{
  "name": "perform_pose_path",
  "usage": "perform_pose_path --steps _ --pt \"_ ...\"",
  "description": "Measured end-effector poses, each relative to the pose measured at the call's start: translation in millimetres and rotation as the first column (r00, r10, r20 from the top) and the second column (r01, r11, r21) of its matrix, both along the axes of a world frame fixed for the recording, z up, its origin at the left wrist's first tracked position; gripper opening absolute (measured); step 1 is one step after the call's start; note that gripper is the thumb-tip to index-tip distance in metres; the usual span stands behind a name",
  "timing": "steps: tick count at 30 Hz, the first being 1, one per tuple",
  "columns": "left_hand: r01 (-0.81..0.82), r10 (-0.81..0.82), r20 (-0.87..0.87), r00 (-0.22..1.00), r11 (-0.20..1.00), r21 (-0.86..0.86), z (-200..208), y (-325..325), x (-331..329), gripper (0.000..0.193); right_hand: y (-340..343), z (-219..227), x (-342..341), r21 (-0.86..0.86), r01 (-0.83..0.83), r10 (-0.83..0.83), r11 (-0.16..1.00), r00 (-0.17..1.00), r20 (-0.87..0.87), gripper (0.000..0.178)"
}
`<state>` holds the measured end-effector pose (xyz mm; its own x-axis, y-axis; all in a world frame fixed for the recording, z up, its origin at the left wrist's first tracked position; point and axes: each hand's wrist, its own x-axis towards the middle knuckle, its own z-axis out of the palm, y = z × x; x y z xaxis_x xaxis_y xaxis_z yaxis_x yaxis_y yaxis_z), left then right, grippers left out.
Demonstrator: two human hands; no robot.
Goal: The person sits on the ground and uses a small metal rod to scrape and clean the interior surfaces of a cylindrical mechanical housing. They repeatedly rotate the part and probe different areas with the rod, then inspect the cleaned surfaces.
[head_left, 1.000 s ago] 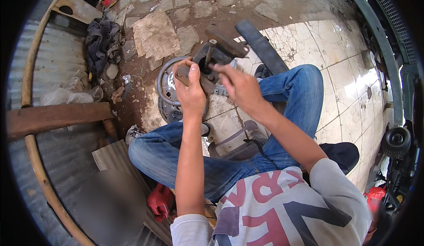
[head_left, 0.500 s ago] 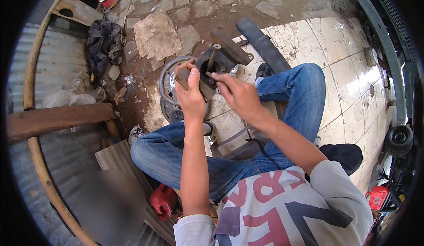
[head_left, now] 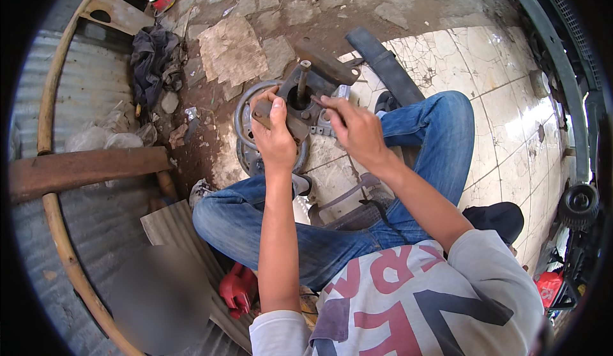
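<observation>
My left hand (head_left: 274,136) clenches around the rusty metal bracket with a round hole (head_left: 299,100), held over a grey ring-shaped metal disc (head_left: 246,116). My right hand (head_left: 356,129) pinches a thin dark tool (head_left: 317,100) at the hole's edge.

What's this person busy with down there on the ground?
A person in jeans sits on the ground, working on a rusty metal part that rests on a round metal wheel. The left hand grips the part's near edge, while the right hand pinches something thin against its centre hole. A dark rag lies off to the left.
</observation>
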<state>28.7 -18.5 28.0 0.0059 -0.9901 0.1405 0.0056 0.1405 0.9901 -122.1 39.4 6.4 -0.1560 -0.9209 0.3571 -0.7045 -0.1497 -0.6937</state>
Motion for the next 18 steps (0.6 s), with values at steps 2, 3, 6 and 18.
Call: perform_pose_path --steps 2,3,6,18 --pt "0.023 -0.023 -0.009 1.0 0.999 0.034 0 -1 3 0.026 7 1 14 -0.007 -0.059 0.059 0.998 0.998 0.0 0.024" --pt "0.034 -0.033 -0.037 0.999 0.999 0.028 -5 -4 8 0.026 8 4 18 -0.011 -0.088 0.088 0.996 0.996 -0.002 0.024" --pt "0.021 -0.022 0.014 1.0 0.999 0.024 -2 -3 6 0.026 0 6 11 -0.004 -0.028 0.028 1.0 1.0 -0.001 0.025" --pt "0.032 -0.031 0.228 0.973 0.999 0.001 6 -6 7 0.027 -4 8 4 -0.036 -0.043 0.041 0.998 0.997 -0.063 0.023"
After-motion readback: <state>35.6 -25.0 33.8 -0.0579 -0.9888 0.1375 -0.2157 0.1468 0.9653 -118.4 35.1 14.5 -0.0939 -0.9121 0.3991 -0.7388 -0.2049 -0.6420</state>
